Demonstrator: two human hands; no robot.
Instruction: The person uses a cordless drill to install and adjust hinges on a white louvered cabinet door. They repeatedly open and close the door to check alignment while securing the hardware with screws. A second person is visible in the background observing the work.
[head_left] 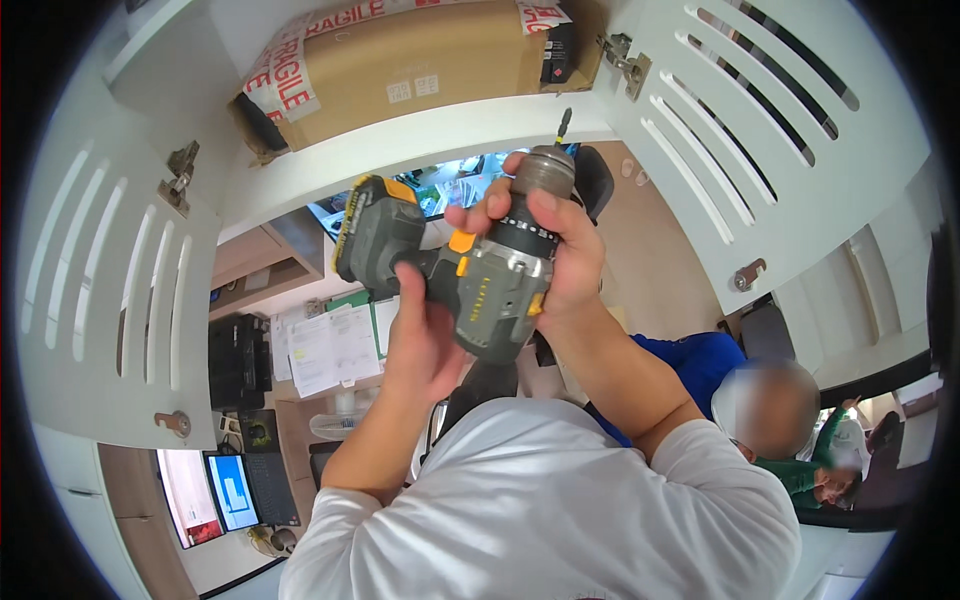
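A grey-green cordless drill (pixel 497 300) with yellow-orange details is held up in front of my chest. Its chuck (pixel 545 172) points up and away, with a slim driver bit (pixel 563 128) standing out of it. My right hand (pixel 572 250) wraps around the drill's front, thumb on the collar and fingertips coming round its left side. On the handle side is my left hand (pixel 422 340), its thumb up beside the handle and its fingers mostly hidden behind the drill. The battery pack (pixel 383 235) sticks out to the left.
Above is an open white cabinet with a taped cardboard box (pixel 415 65) on its shelf. Slotted doors (pixel 120 270) (pixel 740 140) swing out on both sides. Papers (pixel 333 350) and a laptop (pixel 250 490) lie on desks at left. A person in blue (pixel 680 365) is close on my right.
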